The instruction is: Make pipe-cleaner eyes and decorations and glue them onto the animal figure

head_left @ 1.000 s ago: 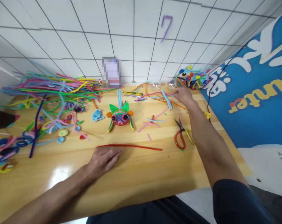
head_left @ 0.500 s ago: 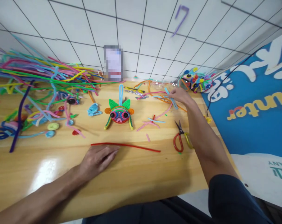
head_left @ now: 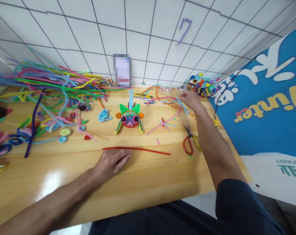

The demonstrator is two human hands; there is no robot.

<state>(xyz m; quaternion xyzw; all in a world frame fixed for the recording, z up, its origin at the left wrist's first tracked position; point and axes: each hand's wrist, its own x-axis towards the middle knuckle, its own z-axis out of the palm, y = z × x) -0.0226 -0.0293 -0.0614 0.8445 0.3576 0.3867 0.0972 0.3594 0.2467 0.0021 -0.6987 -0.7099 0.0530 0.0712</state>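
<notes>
My left hand (head_left: pixel 113 161) rests on the table with its fingers curled together. It lies against the near side of a straight red pipe cleaner (head_left: pixel 150 150), and nothing shows between the fingers. Farther off to the right, my right hand (head_left: pixel 190 98) has its fingertips pinched at the back of the table, close to a light blue pipe cleaner (head_left: pixel 184 106) and clear plastic domes (head_left: pixel 181 88). Whatever the pinch holds is hidden. Between the hands stands a colourful pipe-cleaner figure (head_left: pixel 130 120) with green ears, big round eyes and a blue loop on top.
Scissors (head_left: pixel 189 140) with red and yellow handles lie beside my right forearm. Pipe cleaners (head_left: pixel 55 78) heap up at the back left, with finished pieces around them. A yellow cutter (head_left: pixel 143 95), a phone (head_left: pixel 123 70) against the tiled wall and another decorated figure (head_left: pixel 204 85) line the back.
The camera view has shifted slightly, bringing more of the left side into sight. My right fingertips have shifted a little relative to the light blue strips. My left hand stays beside the red pipe cleaner.
</notes>
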